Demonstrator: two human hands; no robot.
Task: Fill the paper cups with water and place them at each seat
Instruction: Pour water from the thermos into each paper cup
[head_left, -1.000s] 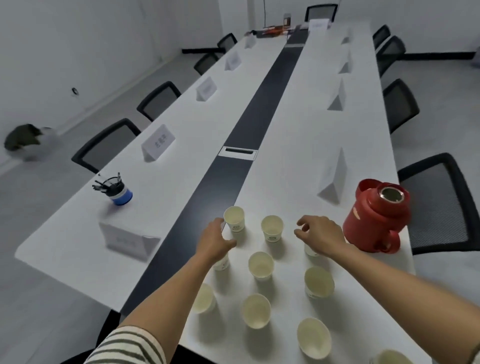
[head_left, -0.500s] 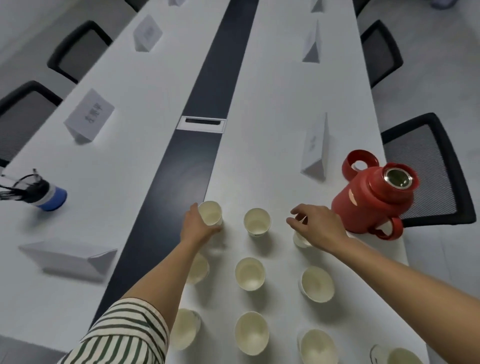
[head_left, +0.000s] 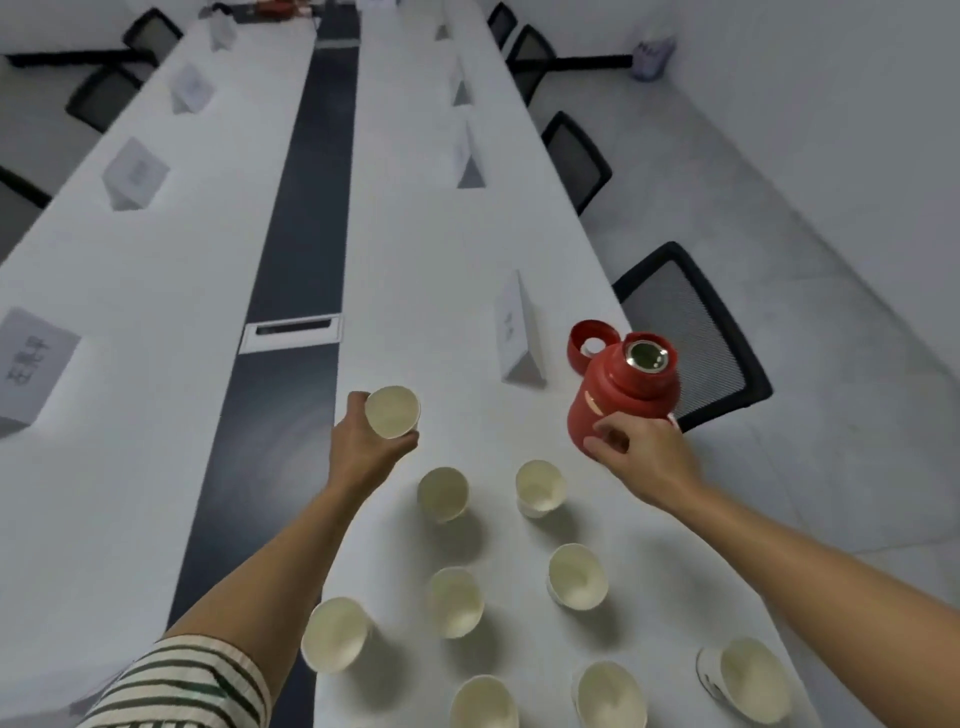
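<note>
My left hand (head_left: 371, 449) grips a white paper cup (head_left: 392, 411) and holds it tilted just above the white table (head_left: 431, 291), its mouth facing me. My right hand (head_left: 641, 457) touches the lower side of a red thermos jug (head_left: 626, 387), fingers curled against its body near the handle. The jug stands open, with its red lid (head_left: 589, 343) lying behind it. Several more paper cups stand on the table near me, among them one at centre (head_left: 444, 493) and one to its right (head_left: 540, 488). I cannot tell whether they hold water.
White name cards stand along both sides of the table, the nearest (head_left: 514, 332) just left of the jug. A dark strip (head_left: 291, 249) with a cable hatch (head_left: 293, 332) runs down the middle. Black mesh chairs line the right edge, the closest (head_left: 696, 332) behind the jug.
My left hand has lifted its cup off the table. My right hand has left the cup it was touching and moved right onto the red jug. The camera has tilted down and right.
</note>
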